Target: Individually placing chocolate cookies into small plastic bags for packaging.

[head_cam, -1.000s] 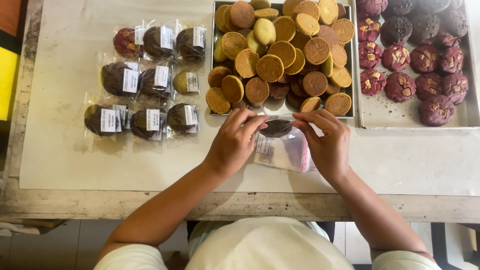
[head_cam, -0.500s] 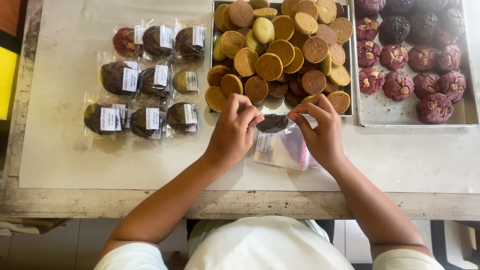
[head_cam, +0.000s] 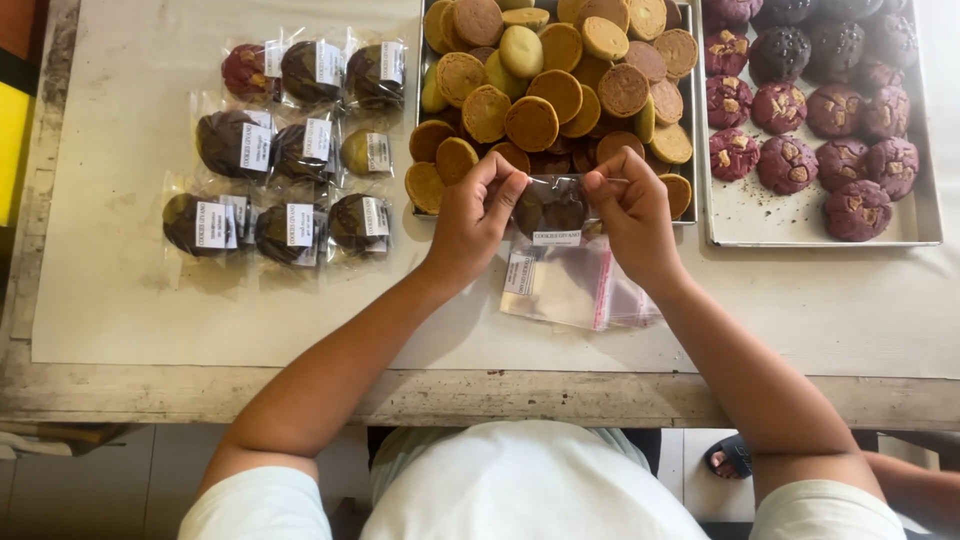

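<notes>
Two hands, left hand (head_cam: pixel 470 215) and right hand (head_cam: pixel 630 215), pinch a clear bag (head_cam: pixel 553 208) holding a dark cookie (head_cam: pixel 550 207) between their fingertips; uneven pulling could probably tear the seal.

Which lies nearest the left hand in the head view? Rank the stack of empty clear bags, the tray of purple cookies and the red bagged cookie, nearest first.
From the left hand:
1. Stack of empty clear bags, just to its right on the table.
2. Red bagged cookie, far left, top of the packed rows.
3. Tray of purple cookies, far right, beyond the right hand.
</notes>
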